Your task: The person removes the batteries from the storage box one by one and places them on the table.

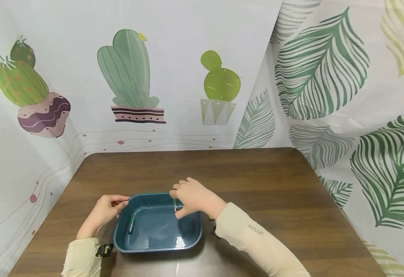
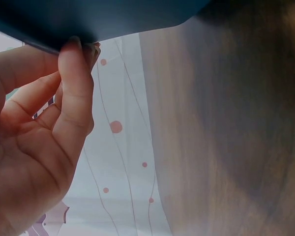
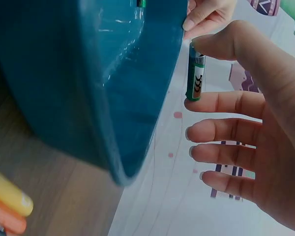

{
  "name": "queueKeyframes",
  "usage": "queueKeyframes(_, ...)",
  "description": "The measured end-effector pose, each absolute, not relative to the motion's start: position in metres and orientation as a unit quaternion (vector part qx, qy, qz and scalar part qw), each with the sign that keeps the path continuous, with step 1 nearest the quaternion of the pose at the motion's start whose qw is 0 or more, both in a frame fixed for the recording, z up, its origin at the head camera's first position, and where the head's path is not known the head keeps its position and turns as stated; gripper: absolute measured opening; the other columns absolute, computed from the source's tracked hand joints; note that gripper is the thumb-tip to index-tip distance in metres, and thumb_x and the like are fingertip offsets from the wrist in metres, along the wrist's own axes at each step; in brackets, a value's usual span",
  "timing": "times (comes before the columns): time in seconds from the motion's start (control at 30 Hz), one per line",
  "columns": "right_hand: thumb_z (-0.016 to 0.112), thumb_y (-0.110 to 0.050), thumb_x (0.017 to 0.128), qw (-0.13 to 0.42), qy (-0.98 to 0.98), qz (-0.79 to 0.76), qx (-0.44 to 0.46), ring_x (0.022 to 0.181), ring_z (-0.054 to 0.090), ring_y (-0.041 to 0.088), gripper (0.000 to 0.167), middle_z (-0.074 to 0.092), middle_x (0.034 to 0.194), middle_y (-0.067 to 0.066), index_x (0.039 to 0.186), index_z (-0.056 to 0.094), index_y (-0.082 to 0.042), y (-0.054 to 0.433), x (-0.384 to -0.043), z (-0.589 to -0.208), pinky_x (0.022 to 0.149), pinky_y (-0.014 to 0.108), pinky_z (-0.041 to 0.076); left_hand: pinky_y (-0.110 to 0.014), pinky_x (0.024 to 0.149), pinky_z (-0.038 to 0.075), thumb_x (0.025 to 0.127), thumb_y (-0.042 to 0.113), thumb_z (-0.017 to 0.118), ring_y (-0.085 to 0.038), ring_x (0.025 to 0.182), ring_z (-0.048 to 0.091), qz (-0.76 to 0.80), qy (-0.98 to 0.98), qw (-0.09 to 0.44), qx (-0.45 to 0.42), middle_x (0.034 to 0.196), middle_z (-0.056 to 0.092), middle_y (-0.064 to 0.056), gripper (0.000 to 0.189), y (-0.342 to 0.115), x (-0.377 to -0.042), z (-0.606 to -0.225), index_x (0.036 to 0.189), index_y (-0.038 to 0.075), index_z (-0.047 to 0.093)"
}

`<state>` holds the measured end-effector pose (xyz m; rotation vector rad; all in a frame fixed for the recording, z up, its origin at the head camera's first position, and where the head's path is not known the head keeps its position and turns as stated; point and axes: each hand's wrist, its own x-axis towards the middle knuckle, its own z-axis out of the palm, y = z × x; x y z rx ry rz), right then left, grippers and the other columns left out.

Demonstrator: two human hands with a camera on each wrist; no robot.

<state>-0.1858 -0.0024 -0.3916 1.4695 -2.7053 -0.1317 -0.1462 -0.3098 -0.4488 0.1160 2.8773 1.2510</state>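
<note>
A deep blue rectangular basin (image 1: 158,249) with rounded corners stands on the table. My left hand (image 1: 104,211) pinches its upper left rim between thumb and fingers; in the left wrist view the thumb (image 2: 74,83) presses against the rim. My right hand (image 1: 194,196) is over the basin's far right part. Between its thumb and index finger it pinches a small green battery (image 3: 195,73) by the two ends, the other fingers spread apart. A second battery (image 1: 131,226), green and dark, lies inside the basin near the left wall.
Yellow (image 3: 10,191) and orange (image 3: 5,214) cylinders lie on the table beside the basin, mostly cut off in the right wrist view. The brown wooden table (image 1: 257,173) reaches back to a wall cloth (image 1: 181,38) printed with cacti and leaves.
</note>
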Motion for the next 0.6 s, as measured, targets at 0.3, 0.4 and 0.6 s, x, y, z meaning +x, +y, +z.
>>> queueKeyframes(0.3, 0.071, -0.051, 0.075, 0.036, -0.891, -0.01, 0.452, 0.085, 0.051, 0.013, 0.04, 0.058, 0.09, -0.007, 0.1, 0.066, -0.02, 0.033, -0.191, -0.389, 0.087, 0.04, 0.046, -0.033, 0.051, 0.052, 0.088, -0.001, 0.065, -0.014, 0.052, 0.052, 0.403, 0.915, 0.001, 0.034, 0.068, 0.06, -0.005, 0.019, -0.31, -0.147, -0.45, 0.105, -0.007, 0.07)
queueKeyframes(0.4, 0.072, -0.049, 0.075, 0.031, -0.896, 0.003, 0.443, 0.087, 0.053, 0.016, 0.042, 0.06, 0.091, -0.005, 0.102, 0.067, -0.017, 0.044, -0.192, -0.388, 0.087, 0.042, 0.046, -0.033, 0.051, 0.051, 0.088, -0.001, 0.065, -0.014, 0.052, 0.052, 0.403, 0.915, 0.001, 0.035, 0.068, 0.06, -0.005, 0.019, -0.31, -0.146, -0.451, 0.105, -0.007, 0.07)
queueKeyframes(0.6, 0.073, -0.048, 0.075, 0.021, -0.909, 0.017, 0.416, 0.102, 0.057, 0.022, 0.049, 0.065, 0.109, 0.002, 0.11, 0.067, -0.014, 0.067, -0.195, -0.389, 0.095, 0.048, 0.044, -0.033, 0.051, 0.052, 0.088, -0.001, 0.065, -0.014, 0.052, 0.052, 0.406, 0.913, 0.002, 0.035, 0.068, 0.061, -0.005, 0.019, -0.31, -0.146, -0.45, 0.105, -0.007, 0.069)
